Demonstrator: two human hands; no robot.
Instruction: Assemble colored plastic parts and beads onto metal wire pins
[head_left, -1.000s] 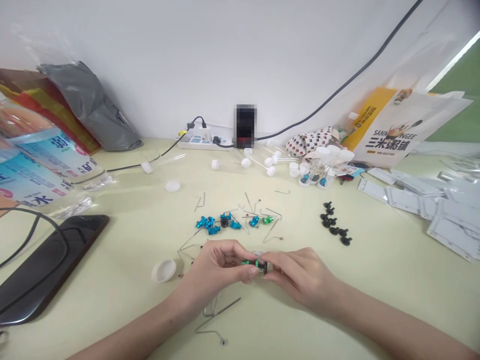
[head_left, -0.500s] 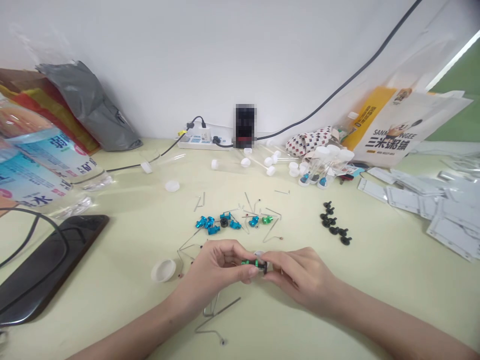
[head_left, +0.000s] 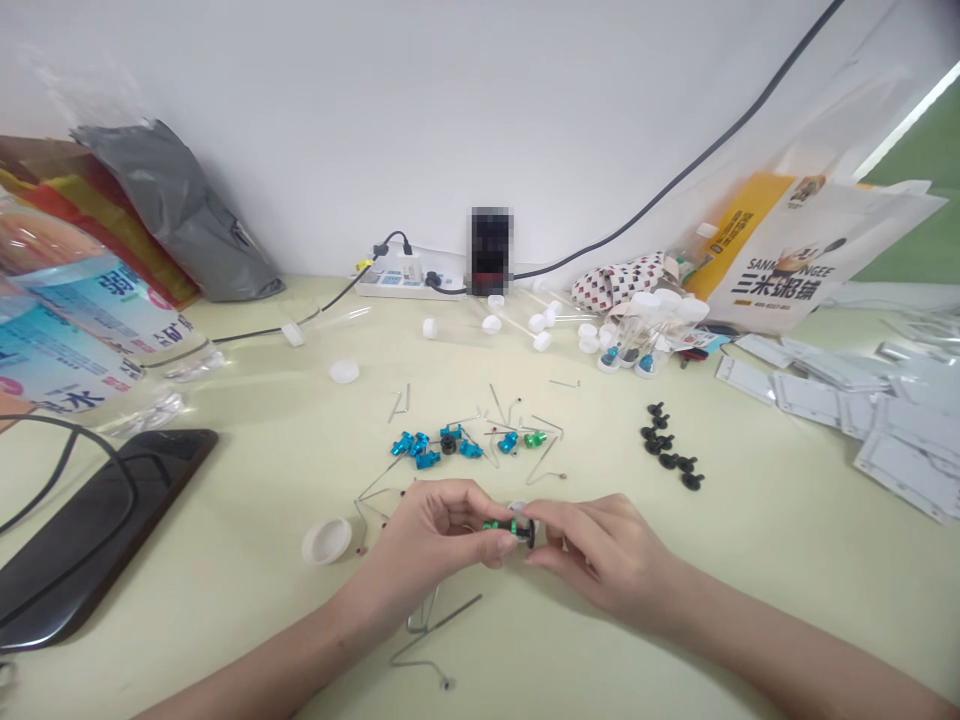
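Near the front centre, my left hand pinches a small green and black part between thumb and fingers. A black disc sits at the right end of that part, and my right hand has its closed thumb and fingertips at the disc's edge. Behind the fingertips a white cap shows in part. Beyond my hands lie several blue fittings, a green fitting, a black ring and thin bent metal rods. More rods lie by my left forearm.
Several black thumb screws lie to the right, with white flat packets beyond. Capped clear tubes and a paper bag stand at the back right. At left are a black phone-like slab, bottles and a white cap.
My right fingertips have loosened slightly around the black disc, and more of its face shows. My left hand has stayed in place.
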